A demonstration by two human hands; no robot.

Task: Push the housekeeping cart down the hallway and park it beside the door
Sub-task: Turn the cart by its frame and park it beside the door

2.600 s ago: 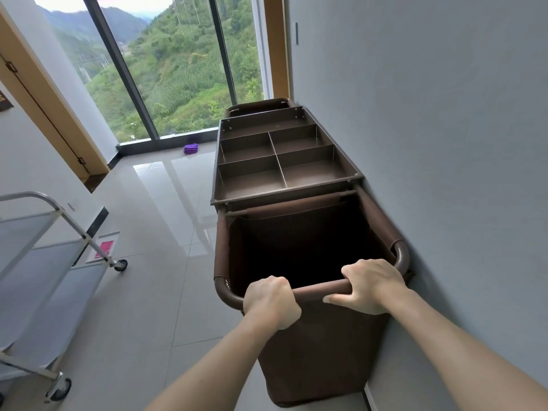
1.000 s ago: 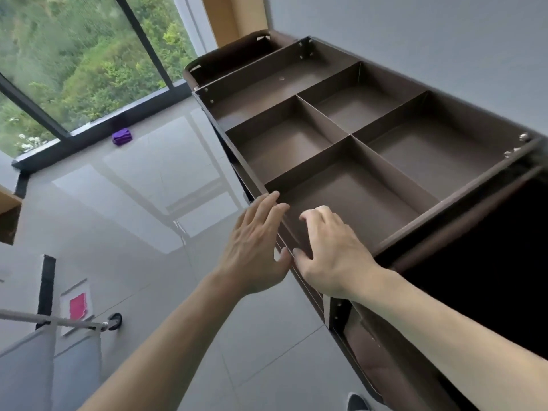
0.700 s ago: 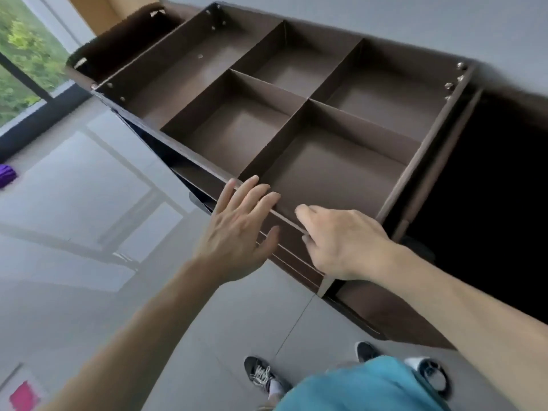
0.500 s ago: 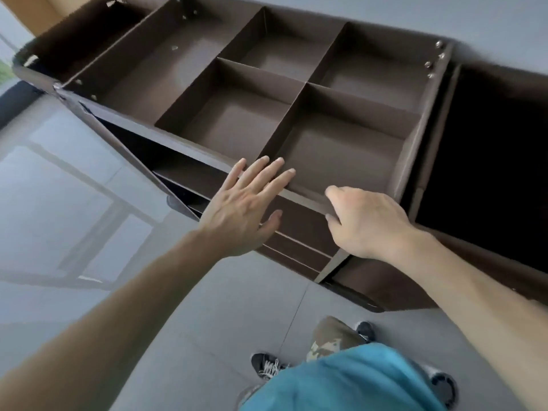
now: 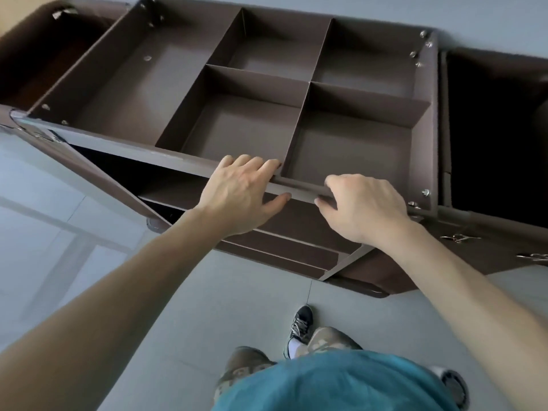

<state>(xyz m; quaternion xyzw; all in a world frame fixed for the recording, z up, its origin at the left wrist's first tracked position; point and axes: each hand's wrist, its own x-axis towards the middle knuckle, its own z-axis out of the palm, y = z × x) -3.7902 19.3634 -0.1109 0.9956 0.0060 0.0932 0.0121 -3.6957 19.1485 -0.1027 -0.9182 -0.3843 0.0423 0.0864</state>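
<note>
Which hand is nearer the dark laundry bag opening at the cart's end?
Right. The right hand grips the tray rim beside the laundry bag opening; the left hand is farther along.

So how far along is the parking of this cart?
Looks mostly done: the cart stands lengthwise along the grey wall. In hand: the person faces its long side, left hand and right hand both gripping the near rim of the divided top tray, perhaps for a final nudge. No door shows here, so the spot can't be confirmed.
</note>
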